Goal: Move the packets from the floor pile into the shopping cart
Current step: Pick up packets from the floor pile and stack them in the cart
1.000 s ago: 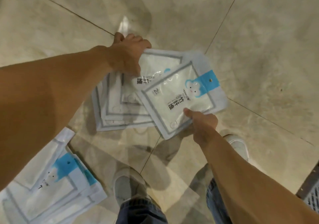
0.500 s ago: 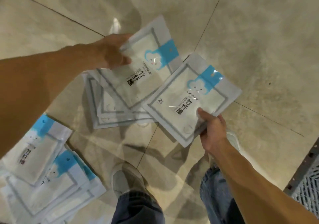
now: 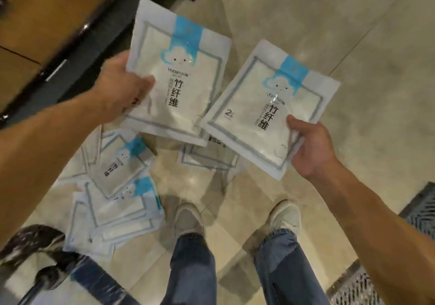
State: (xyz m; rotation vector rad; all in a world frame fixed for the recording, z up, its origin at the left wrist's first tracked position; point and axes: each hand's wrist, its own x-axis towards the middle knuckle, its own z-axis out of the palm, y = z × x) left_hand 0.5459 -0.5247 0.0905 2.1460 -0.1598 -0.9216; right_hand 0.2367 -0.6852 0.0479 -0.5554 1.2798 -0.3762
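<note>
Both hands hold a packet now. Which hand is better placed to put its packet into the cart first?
Probably the right hand. It grips its packet on the side where a grid-like edge, likely the cart, shows. The left hand holds its packet farther from it.

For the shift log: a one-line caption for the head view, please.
Left hand and right hand each hold a packet above the floor pile.

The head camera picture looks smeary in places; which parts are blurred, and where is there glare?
Head view: the floor pile and the dark shape at lower left are motion-blurred; the packet in the left hand and the one in the right hand read fairly sharp, with glare on the right packet; the forearms bow from wide-angle distortion.
</note>
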